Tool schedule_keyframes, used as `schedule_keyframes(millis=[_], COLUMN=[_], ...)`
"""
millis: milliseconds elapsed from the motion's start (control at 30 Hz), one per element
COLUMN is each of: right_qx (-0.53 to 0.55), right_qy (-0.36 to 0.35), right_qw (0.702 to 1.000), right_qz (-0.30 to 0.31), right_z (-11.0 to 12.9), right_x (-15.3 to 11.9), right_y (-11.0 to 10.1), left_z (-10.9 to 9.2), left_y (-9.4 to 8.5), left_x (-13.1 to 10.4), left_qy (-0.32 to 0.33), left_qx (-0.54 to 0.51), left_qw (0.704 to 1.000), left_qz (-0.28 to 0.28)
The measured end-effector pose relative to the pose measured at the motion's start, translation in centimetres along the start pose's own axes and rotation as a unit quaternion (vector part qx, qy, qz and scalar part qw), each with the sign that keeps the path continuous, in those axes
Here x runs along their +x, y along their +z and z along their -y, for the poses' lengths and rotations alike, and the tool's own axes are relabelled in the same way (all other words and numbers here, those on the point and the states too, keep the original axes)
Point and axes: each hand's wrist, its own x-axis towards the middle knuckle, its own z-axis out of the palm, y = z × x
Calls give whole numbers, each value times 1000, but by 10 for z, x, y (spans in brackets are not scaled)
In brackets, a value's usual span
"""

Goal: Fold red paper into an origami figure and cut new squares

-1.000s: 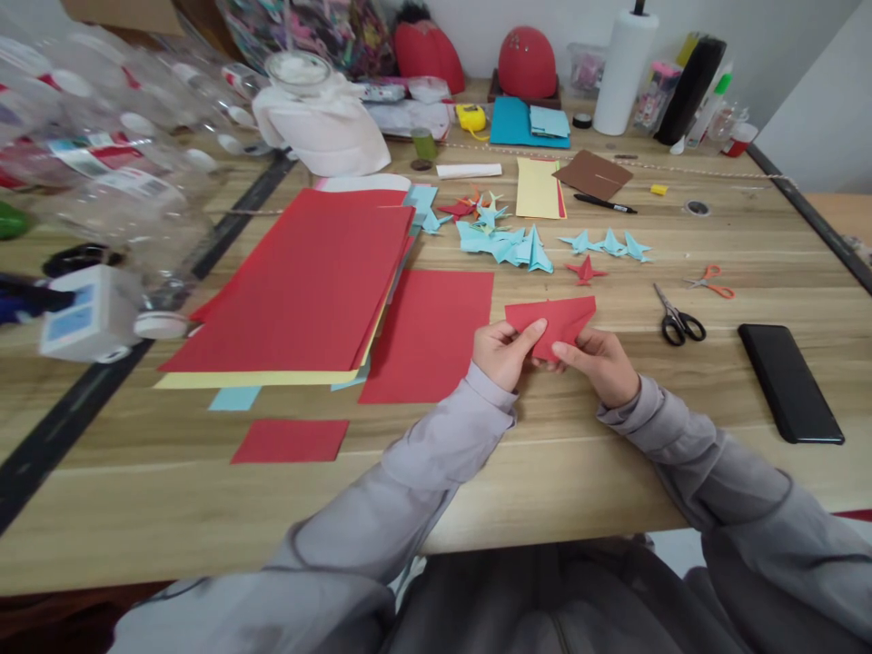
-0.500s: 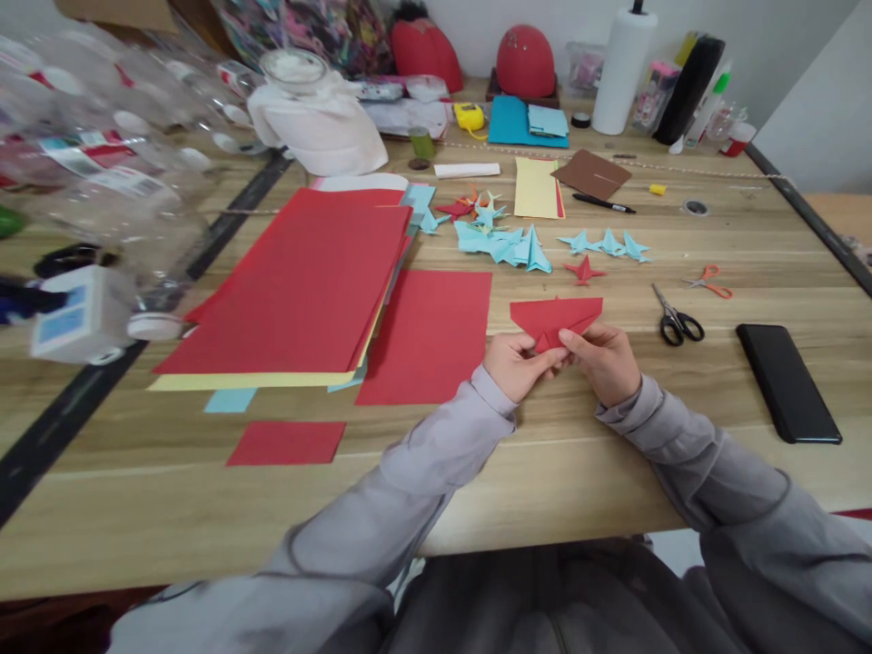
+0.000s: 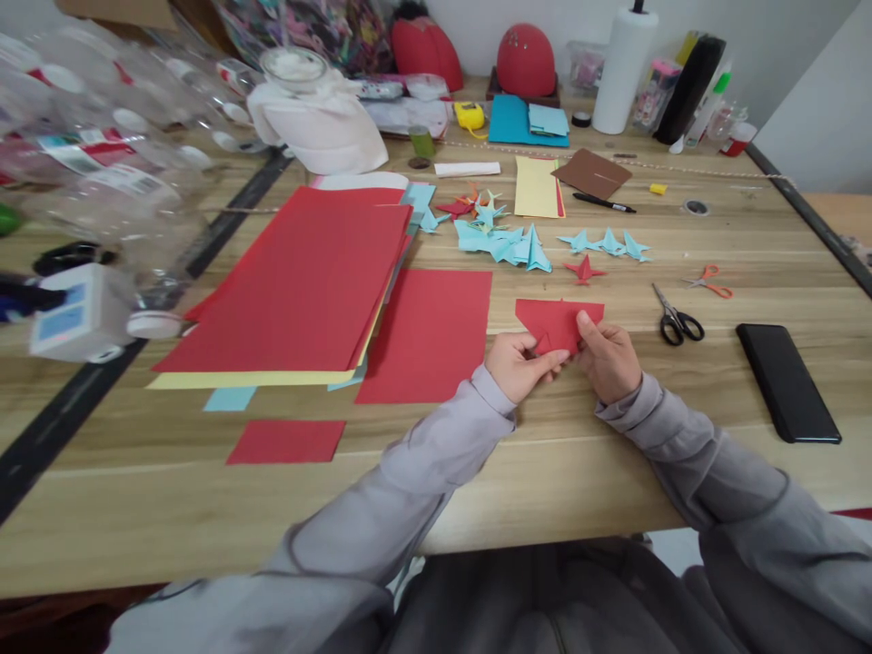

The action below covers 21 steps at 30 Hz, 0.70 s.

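Observation:
A partly folded piece of red paper (image 3: 555, 320) is held between my two hands, a little above the wooden table. My left hand (image 3: 519, 365) pinches its lower left edge, thumb on top. On the right side, my right hand (image 3: 609, 357) grips the paper with the thumb lying over its front face. The fingers behind the paper are partly hidden. Just beyond it rests a small folded red paper figure (image 3: 584, 270), and blue folded figures (image 3: 609, 242) lie in a row farther back.
Left of my hands are a red sheet (image 3: 436, 336) and a stack of coloured paper (image 3: 306, 282). To the right lie black scissors (image 3: 674, 320), orange scissors (image 3: 709, 282) and a phone (image 3: 788, 383). Plastic bottles (image 3: 123, 191) crowd the left side.
My right thumb has moved up and to the right on the red paper. The paper has shifted slightly, and its right part now shows a flatter face. My left hand has hardly moved.

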Motion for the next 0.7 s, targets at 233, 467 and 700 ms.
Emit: schedule_keyframes(millis=[233,467,700], right_qx=[-71,-85,-109], right_qy=[-28,-33,-26], right_qw=[997,996,994], right_qz=[11,-6,-3], right_z=[-5,-2,1], right_x=[-1,0,1], right_y=[-5,-4,-2], left_z=[4,4,4], left_y=[0,0,0], left_x=[-1,0,0], left_qy=[18,20,11], left_qx=[26,23,25], left_qw=[999,999,999], left_qz=[9,-32,-41])
